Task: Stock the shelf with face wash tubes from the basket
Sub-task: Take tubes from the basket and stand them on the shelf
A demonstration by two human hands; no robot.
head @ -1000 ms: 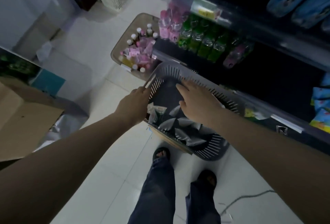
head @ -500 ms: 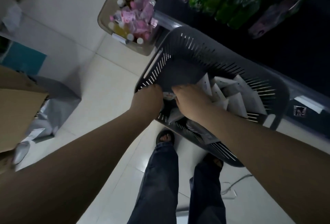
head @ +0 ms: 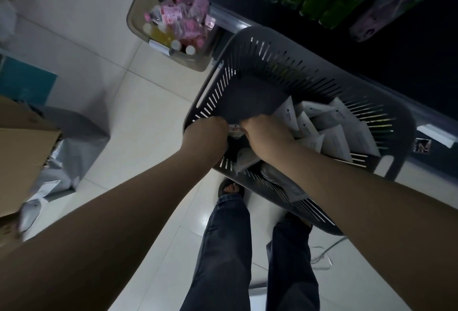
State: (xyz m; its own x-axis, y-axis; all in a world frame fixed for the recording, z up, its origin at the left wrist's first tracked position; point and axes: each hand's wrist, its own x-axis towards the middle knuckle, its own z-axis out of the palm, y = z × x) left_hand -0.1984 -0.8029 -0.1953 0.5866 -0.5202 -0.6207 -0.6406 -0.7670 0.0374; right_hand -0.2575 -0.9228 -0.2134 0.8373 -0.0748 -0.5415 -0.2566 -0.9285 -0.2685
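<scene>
Basket [head: 285, 68], grey and slotted, is tilted, its far long side against the shelf [head: 231, 21] rail. Face wash tubes [head: 334, 135], white, lie heaped in its right end.

Long axes are mixed. Several slant from upper left to lower right of the view, broad crimped ends lower right. Each tube carries dark print, too small to read.

Left hand [head: 205, 137]: my fingers are curled over the near rim, gripping it.

Right hand [head: 267, 137]: inside the basket, knuckles up, fingers curled down among the tubes. Whether they hold one, I cannot tell.

Between my hands is a small white piece [head: 235, 129] with a reddish mark, unreadable. Shelf-rail tag [head: 422, 146]: illegible.
</scene>
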